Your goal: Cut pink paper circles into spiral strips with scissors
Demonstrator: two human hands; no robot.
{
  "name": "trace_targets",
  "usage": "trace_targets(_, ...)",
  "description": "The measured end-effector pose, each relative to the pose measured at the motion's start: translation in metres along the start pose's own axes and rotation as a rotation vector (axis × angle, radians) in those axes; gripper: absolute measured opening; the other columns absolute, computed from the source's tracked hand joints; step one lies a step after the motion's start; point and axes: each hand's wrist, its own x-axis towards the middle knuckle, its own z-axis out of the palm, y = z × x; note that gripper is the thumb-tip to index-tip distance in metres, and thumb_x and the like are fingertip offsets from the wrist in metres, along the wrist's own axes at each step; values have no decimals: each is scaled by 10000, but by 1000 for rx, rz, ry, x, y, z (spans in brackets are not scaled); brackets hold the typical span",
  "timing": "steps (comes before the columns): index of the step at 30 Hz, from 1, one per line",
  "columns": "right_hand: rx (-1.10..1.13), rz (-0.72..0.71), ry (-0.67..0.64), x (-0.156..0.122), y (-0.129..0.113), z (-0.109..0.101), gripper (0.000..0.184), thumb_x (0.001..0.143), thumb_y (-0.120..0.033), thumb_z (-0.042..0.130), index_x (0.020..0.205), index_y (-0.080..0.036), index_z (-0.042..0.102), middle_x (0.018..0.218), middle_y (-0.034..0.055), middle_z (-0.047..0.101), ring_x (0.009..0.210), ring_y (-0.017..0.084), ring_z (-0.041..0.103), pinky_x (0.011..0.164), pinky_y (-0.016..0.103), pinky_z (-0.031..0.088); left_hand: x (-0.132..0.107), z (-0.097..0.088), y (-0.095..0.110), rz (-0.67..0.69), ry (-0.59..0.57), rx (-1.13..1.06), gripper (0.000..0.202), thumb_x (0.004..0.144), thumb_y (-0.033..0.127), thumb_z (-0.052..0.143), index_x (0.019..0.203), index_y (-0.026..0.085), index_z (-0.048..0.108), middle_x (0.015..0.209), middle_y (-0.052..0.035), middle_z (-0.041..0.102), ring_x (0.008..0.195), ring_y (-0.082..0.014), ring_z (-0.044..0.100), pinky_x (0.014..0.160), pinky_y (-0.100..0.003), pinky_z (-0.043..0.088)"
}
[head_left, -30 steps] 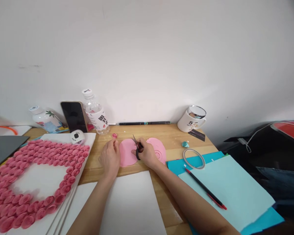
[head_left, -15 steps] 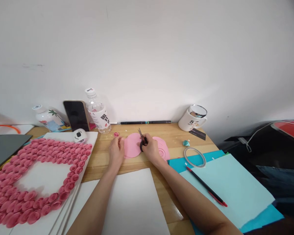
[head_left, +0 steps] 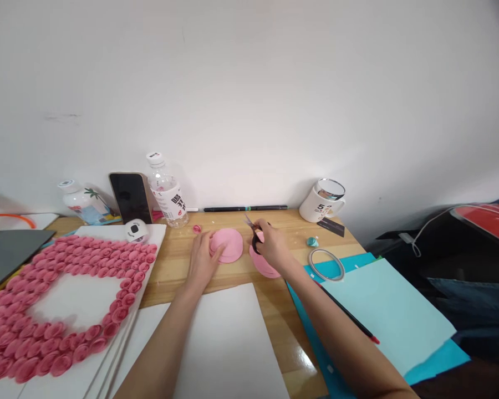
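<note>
My left hand (head_left: 202, 259) is at the left edge of a round piece of pink paper (head_left: 232, 244), its thumb over the paper and its fingers curled at the rim. Black-handled scissors (head_left: 255, 235) are in my right hand (head_left: 273, 247), blades pointing up and left, away from the paper. Partly under that hand lies a second pink paper piece (head_left: 264, 268). A small rolled pink paper flower (head_left: 197, 228) sits just behind my left hand.
Left stands a white board covered with pink paper flowers (head_left: 60, 363). A bottle (head_left: 169, 202), phone (head_left: 131, 197) and mug (head_left: 321, 205) line the wall. Rightward lie a tape ring (head_left: 341, 269), pale blue sheets (head_left: 395, 310) and a pencil (head_left: 349, 316). White paper (head_left: 233, 343) lies in front.
My right hand with the scissors has moved right, off the round pink paper and over the other piece. My left thumb has come onto the round paper, which is shifted slightly.
</note>
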Motion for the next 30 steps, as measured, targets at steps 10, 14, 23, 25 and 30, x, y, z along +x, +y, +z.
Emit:
trace_targets(10,-80,-60,-177,-15,37,-16,433,485,30,538,863,-181,535,876,44,563,822,204,511,693,280,404,-8,8,0,167,-8,206,376,775,364,629,1098,177,581,1064,-118,595,995,-285,508,916,-456,420)
trace_targets(14,-16,-77,-132,-3,28,-11,410,516,13,554,867,-198,545,892,32,604,862,203,531,712,277,408,-14,8,8,178,67,218,412,784,390,612,1118,154,563,1055,-137,597,989,-293,501,895,-460,421)
trace_targets(23,89,-32,-18,-11,-4,45,238,643,-157,652,853,-198,547,742,9,604,639,169,535,534,241,338,-16,-1,24,106,305,77,203,871,259,468,1025,164,561,976,-109,624,967,-236,543,873,-397,430)
trace_targets(25,97,-36,-10,-13,-3,47,277,616,-152,672,864,-195,556,769,18,606,687,183,541,555,248,345,-4,-3,27,36,365,34,184,858,230,466,996,161,565,951,-106,628,945,-227,557,837,-375,446)
trace_targets(30,137,-9,-12,-15,2,44,379,592,-73,633,944,-188,550,782,7,604,720,178,555,579,240,379,11,0,25,-61,458,40,216,837,169,447,1010,135,574,945,-125,650,921,-234,573,872,-400,423)
